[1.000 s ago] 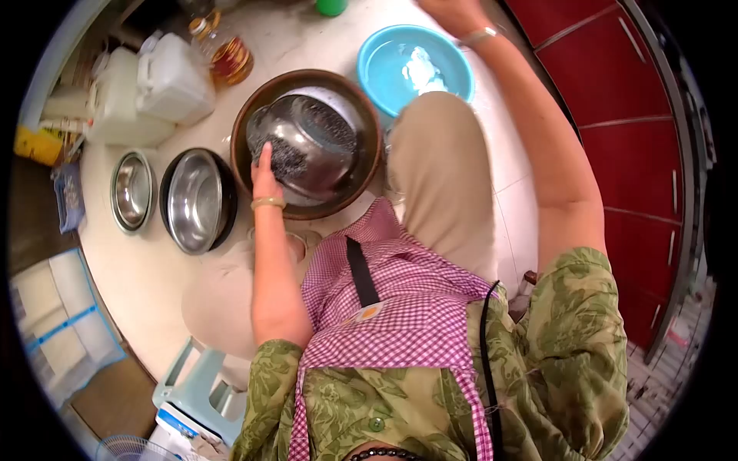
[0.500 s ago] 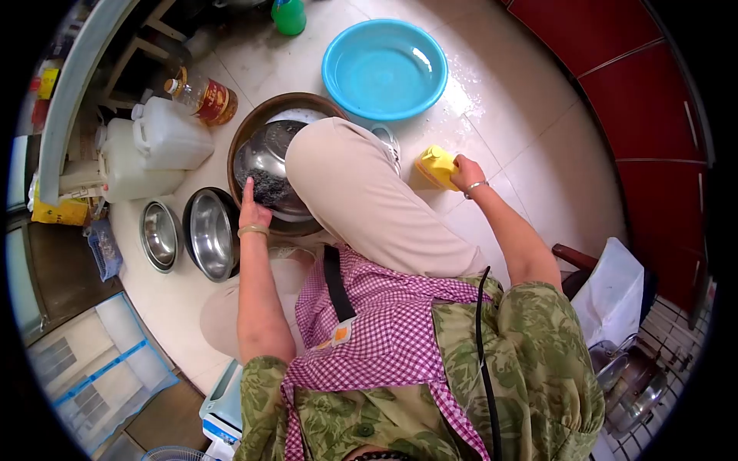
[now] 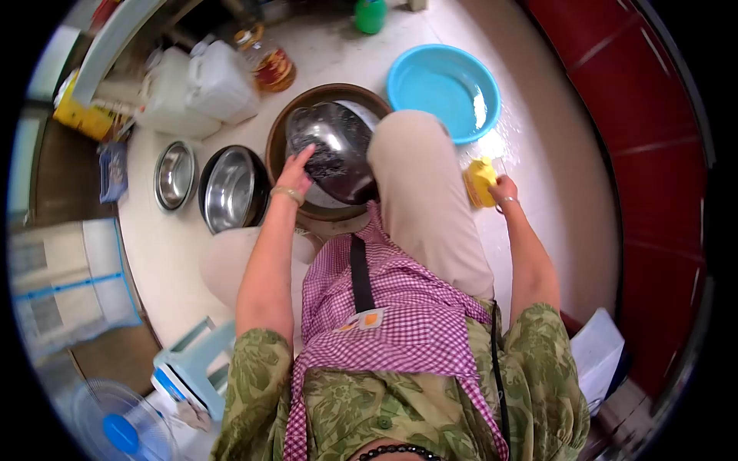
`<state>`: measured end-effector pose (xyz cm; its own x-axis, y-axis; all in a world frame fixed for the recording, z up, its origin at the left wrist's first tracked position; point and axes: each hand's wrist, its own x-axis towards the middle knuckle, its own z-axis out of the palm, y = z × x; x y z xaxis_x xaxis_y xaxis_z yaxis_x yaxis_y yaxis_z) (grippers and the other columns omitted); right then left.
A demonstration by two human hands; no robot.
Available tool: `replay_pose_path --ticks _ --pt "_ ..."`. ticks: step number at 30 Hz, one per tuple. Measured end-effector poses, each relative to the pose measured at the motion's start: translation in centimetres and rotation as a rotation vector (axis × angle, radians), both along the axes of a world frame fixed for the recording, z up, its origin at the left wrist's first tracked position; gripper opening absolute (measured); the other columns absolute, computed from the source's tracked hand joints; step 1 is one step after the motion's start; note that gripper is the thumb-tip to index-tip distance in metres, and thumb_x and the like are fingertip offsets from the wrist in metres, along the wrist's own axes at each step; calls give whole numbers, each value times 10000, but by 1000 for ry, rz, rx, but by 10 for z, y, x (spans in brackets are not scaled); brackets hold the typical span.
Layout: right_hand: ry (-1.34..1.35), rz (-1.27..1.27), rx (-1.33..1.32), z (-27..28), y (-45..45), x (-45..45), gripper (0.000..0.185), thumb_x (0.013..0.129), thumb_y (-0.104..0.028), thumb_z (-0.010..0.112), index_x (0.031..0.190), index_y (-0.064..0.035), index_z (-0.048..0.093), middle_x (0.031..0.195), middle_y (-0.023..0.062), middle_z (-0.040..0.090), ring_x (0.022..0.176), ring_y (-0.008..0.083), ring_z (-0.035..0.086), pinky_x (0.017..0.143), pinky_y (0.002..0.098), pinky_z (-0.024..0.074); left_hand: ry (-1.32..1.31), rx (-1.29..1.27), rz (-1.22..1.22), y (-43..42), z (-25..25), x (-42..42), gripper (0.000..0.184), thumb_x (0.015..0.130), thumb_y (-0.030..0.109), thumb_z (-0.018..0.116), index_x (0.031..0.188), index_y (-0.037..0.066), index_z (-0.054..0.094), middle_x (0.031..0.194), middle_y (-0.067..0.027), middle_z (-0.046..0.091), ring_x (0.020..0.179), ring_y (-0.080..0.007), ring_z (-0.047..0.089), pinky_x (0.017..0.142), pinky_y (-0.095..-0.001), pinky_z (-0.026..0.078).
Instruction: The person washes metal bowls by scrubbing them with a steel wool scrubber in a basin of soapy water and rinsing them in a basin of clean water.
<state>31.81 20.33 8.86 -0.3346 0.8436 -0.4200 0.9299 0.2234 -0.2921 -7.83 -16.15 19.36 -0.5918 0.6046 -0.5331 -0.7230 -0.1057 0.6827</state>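
Observation:
A metal basin (image 3: 342,138), dark and shiny, lies tilted inside a large brown-rimmed tub (image 3: 278,137) with whitish water. My left hand (image 3: 296,173) is at the basin's left side, its fingers against a dark, mesh-like scouring pad (image 3: 329,164) pressed to the metal. How far the fingers wrap around the pad is partly hidden. On the other side of my raised knee, my right hand (image 3: 503,189) grips a yellow bottle (image 3: 480,182) by its handle side, close to the floor.
A blue plastic basin (image 3: 442,88) with water sits ahead, wet floor beside it. Steel bowls (image 3: 231,188) stand at left. White jugs (image 3: 223,84), an oil bottle (image 3: 270,65) and a green container (image 3: 370,15) are farther back. Red cabinets (image 3: 615,115) line the right.
The camera view has shifted, so the tub and basins appear farther right. My left hand stays at the basin with the pad, and my right hand keeps its hold on the yellow bottle, which looks more upright.

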Motion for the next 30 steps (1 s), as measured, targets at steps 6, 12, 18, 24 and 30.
replay_pose_path --ticks 6,12,18,24,30 --pt "81 300 250 61 51 -30 458 761 -220 692 1193 -98 601 1092 169 653 1024 350 610 920 410 473 15 -140 133 1 -2 9 625 797 124 751 1282 0 378 1187 -111 572 1053 -236 605 907 -387 509" --pt "891 724 257 311 -66 -217 300 815 -21 576 1108 -63 619 1018 135 649 895 275 642 801 357 513 78 -58 139 2 -19 10 713 759 136 787 1298 21 335 1200 -126 554 1073 -250 588 905 -408 506" --pt "877 1354 227 182 -196 -314 631 636 -11 610 1256 -82 517 1292 179 492 1181 365 479 1015 436 393 0 158 18 -6 -4 16 638 857 424 649 1330 70 409 1256 -130 542 1168 -231 533 994 -402 438" --pt "799 1370 238 138 -239 -304 695 594 -132 720 1245 -46 493 1307 176 469 1221 374 434 1011 454 381 96 61 76 -15 -13 28 1012 823 817 171 1382 10 419 1357 -133 489 1270 -224 433 1078 -337 308" --pt "966 1168 262 113 -224 -359 453 595 -50 666 1038 -55 571 1094 153 569 1043 370 513 895 453 425 239 -190 158 9 -17 49 957 881 743 232 1427 -39 303 1483 -171 312 1382 -259 278 1135 -342 205"
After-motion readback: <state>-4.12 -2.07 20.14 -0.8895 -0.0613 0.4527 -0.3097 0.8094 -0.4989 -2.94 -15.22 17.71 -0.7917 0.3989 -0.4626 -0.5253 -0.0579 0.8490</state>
